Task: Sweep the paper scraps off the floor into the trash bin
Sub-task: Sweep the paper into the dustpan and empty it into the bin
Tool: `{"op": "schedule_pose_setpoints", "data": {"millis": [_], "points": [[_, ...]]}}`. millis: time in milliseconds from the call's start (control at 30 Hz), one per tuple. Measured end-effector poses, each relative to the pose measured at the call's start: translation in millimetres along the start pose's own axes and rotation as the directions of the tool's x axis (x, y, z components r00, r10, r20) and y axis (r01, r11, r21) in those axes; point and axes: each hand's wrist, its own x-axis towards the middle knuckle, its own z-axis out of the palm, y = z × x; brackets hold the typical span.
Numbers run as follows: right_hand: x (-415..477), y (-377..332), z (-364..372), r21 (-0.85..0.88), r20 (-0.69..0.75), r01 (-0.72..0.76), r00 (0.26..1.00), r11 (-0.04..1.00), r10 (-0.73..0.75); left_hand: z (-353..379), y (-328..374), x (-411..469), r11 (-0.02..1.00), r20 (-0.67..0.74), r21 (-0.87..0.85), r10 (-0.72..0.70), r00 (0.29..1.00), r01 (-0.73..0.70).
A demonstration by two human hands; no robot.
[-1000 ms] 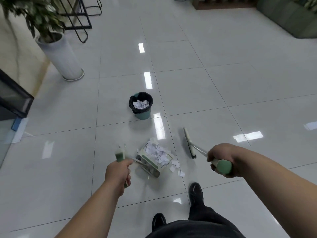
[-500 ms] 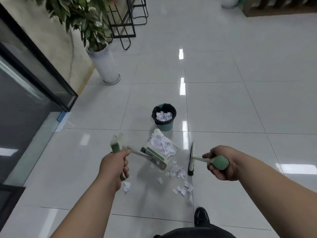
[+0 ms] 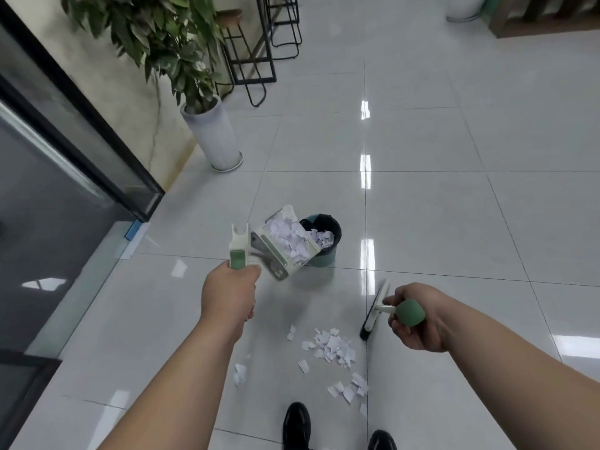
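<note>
dustpan [image 3: 285,245] moved up to bin [image 3: 325,258], gripped by left fingers [image 3: 251,274]; right fingers [image 3: 401,332] grip broom [image 3: 373,315]

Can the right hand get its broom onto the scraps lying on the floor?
Probably yes: the right hand holds the broom with its head just beside the scrap pile, and nothing lies between them.

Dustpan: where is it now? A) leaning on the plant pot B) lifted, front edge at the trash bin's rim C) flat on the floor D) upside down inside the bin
B: the left hand holds the dustpan raised, front edge at the rim of the trash bin.
</note>
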Motion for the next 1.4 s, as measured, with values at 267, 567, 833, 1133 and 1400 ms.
{"op": "schedule_pose_setpoints", "data": {"millis": [267, 567, 833, 1133, 1400], "points": [[2, -7, -2, 0.059, 0.000, -0.009, 1.000, 0.998, 0.009, 22, -11, 41, 0.823, 0.142, 0.493, 0.244, 0.959, -0.283], [9, -11, -4, 0.144, -0.019, -0.005, 1.000, 0.990, 0.008, 48, -79, 55, 0.376, 0.497, 0.745, 0.237, 0.835, -0.551], [7, -8, -11, 0.130, -0.017, -0.004, 1.000, 0.992, 0.007, 55, -103, 56, 0.174, 0.657, 0.717, 0.152, 0.738, -0.674], [5, -4, -17, 0.109, 0.020, -0.029, 0.999, 0.994, 0.027, 57, -114, 58, 0.364, 0.775, 0.624, -0.169, 0.610, -0.692], [3, -5, -18, 0.103, 0.012, 0.003, 1.000, 0.995, -0.005, 54, -119, 51, 0.123, 0.705, 0.692, 0.098, 0.703, -0.711]]}}
